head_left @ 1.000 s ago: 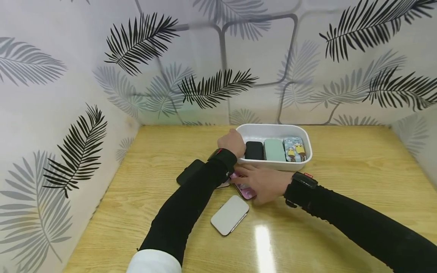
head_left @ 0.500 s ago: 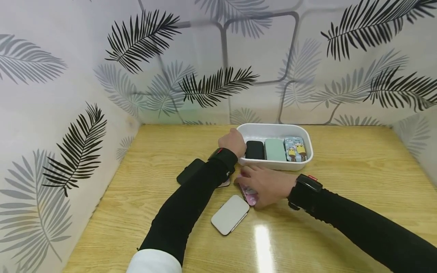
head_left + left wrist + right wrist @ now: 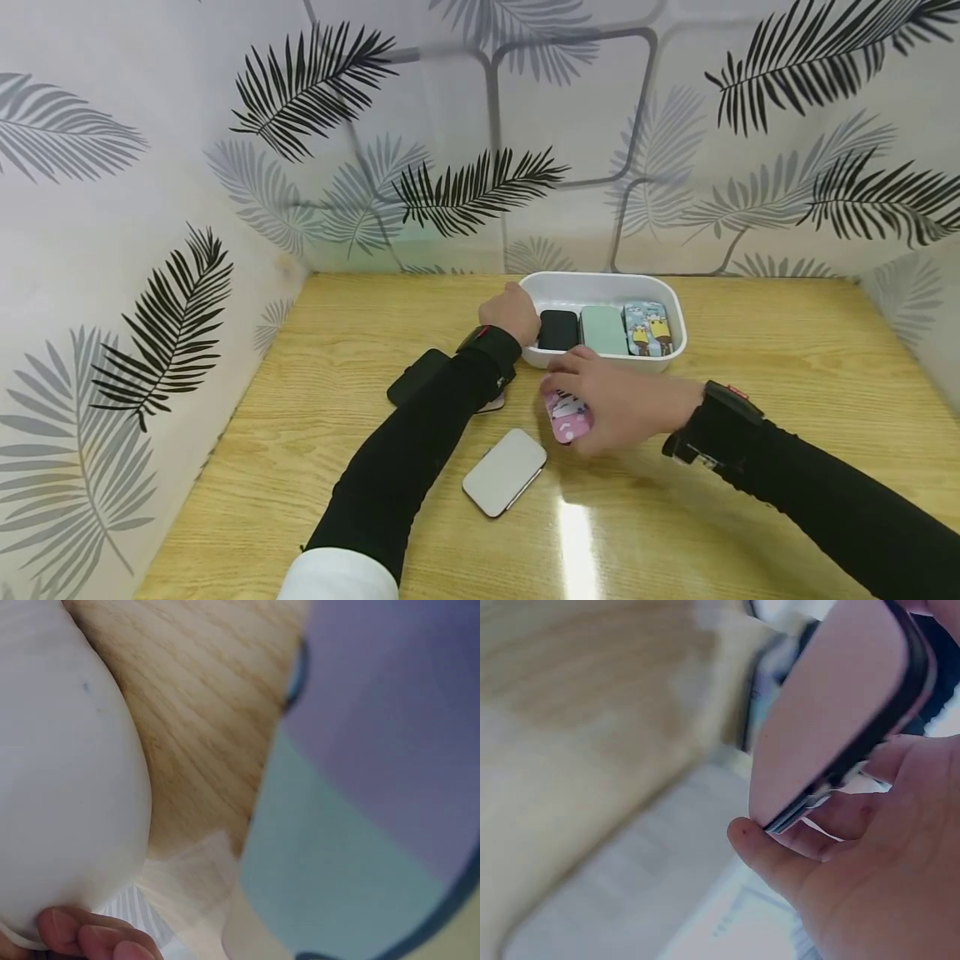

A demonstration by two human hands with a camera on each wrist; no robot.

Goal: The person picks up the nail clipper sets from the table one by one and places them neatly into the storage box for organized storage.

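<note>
My right hand [image 3: 618, 404] grips a small pink hinged case [image 3: 570, 423] just in front of the white plastic bin [image 3: 651, 364]. In the right wrist view the case's plain pink face [image 3: 829, 712] and dark metal seam show, with thumb and fingers on its edges. My left hand [image 3: 510, 312] holds the bin's left end; in the left wrist view its curled fingers [image 3: 94, 934] are at the bin's rim. Inside the bin stand a black case [image 3: 558, 332], a mint case [image 3: 603, 332] and a blue case with yellow cartoon figures [image 3: 648, 329], side by side.
An off-white case [image 3: 506, 472] lies on the wooden table [image 3: 787, 400] in front. A black case [image 3: 417, 375] and a pale case [image 3: 492, 404] lie partly hidden under my left forearm. A patterned wall [image 3: 450, 108] rises behind the bin.
My right hand has drawn the pink case to the right, away from the pale case, and lifted and tilted it close to the bin. The left hand stays on the bin.
</note>
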